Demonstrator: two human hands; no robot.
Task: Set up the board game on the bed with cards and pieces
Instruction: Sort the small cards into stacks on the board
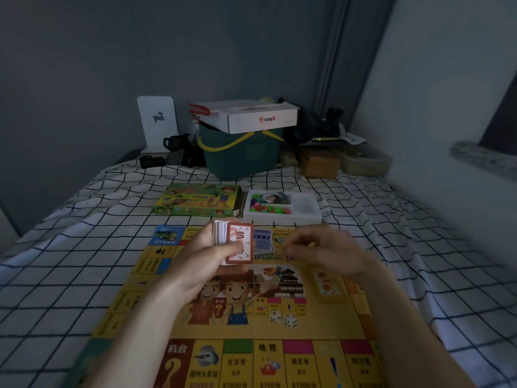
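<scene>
Left hand point(207, 256) grips card stack point(233, 242) upright above game board point(251, 317). Right hand point(321, 250) just beside stack, fingers curled; contents blurred, cannot tell.

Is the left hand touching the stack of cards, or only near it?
Touching. The head view shows the left hand gripping the stack of cards, thumb across the red top card and fingers behind it, above the game board.

The left hand point(201, 256) holds a thick stack of red and white cards point(233, 243) over the flat yellow game board point(240, 326) on the checked bed sheet point(56, 275). The right hand point(321, 252) hangs beside it, fingers loosely curled.
</scene>
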